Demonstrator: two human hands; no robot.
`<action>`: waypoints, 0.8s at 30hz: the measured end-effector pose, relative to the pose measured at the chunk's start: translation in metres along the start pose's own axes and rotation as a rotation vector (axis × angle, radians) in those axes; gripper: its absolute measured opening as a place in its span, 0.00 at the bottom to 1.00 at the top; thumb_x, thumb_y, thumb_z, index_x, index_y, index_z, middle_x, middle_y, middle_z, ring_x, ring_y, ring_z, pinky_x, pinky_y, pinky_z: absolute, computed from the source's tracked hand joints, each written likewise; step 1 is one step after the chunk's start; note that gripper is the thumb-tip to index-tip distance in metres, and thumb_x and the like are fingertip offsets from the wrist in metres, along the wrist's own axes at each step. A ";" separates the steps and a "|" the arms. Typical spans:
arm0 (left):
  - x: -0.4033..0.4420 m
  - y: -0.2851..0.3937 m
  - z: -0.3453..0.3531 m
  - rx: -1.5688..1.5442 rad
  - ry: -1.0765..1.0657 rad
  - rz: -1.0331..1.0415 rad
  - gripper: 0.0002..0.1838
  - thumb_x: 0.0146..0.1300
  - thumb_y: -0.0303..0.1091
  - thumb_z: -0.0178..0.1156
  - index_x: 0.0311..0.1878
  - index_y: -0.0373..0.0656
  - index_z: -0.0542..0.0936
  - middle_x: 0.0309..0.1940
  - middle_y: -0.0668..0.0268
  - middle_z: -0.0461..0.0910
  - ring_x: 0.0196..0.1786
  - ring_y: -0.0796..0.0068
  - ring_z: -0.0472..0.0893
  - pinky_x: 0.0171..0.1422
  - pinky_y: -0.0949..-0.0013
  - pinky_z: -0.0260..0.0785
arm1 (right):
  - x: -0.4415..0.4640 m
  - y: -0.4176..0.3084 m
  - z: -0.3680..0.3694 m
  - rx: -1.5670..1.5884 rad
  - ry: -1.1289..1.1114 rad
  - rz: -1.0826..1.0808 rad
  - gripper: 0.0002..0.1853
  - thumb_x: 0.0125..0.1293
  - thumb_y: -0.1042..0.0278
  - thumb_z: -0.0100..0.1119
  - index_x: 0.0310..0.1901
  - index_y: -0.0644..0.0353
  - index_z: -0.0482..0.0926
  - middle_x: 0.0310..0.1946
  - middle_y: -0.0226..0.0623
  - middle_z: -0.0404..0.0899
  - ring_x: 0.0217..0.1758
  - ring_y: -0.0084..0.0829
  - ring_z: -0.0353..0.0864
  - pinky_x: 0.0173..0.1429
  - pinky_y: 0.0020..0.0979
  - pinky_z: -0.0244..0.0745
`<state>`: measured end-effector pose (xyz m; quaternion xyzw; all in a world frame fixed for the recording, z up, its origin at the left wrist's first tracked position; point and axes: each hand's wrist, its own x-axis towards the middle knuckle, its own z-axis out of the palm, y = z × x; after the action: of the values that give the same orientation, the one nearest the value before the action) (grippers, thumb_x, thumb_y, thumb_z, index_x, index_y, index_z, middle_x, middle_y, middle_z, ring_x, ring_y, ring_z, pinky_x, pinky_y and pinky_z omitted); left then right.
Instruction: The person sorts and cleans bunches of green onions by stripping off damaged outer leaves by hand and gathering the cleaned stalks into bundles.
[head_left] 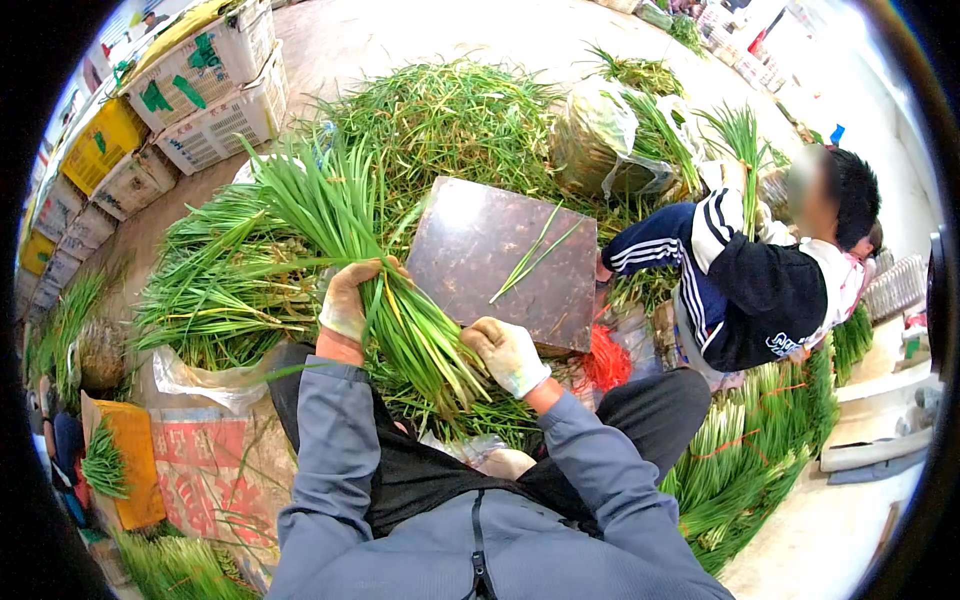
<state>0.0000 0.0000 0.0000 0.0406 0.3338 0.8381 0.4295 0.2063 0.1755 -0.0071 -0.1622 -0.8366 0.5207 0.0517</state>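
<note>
A thick bunch of garlic chives (335,225) slants across in front of me, leaf tips to the upper left and pale stem ends to the lower right. My left hand (347,300), in a whitish work glove, is wrapped round its middle. Gloved as well, my right hand (508,357) is pinched closed at the right edge of the stems; what its fingertips grip is hidden. Just beyond stands a dark, flat-topped block (480,245) with a few loose chive leaves (535,255) on it.
Heaps of loose chives (440,120) surround the block. A person (770,270) sits at the right, holding chives. Tied bundles (750,450) lie behind my right knee. Stacked plastic crates (225,110) stand at the upper left. Red string (603,360) lies by the block.
</note>
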 end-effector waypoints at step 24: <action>-0.005 0.038 0.000 -0.121 0.176 0.223 0.13 0.63 0.31 0.60 0.49 0.38 0.78 0.27 0.61 0.81 0.32 0.63 0.83 0.42 0.57 0.80 | 0.127 0.109 -0.008 -0.566 0.133 0.513 0.20 0.62 0.52 0.62 0.44 0.64 0.83 0.42 0.57 0.84 0.49 0.53 0.84 0.56 0.46 0.78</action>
<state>-0.0234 -0.0195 0.0236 -0.0220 0.3123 0.8995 0.3048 0.1126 0.2680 -0.1111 -0.4075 -0.8742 0.2536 -0.0727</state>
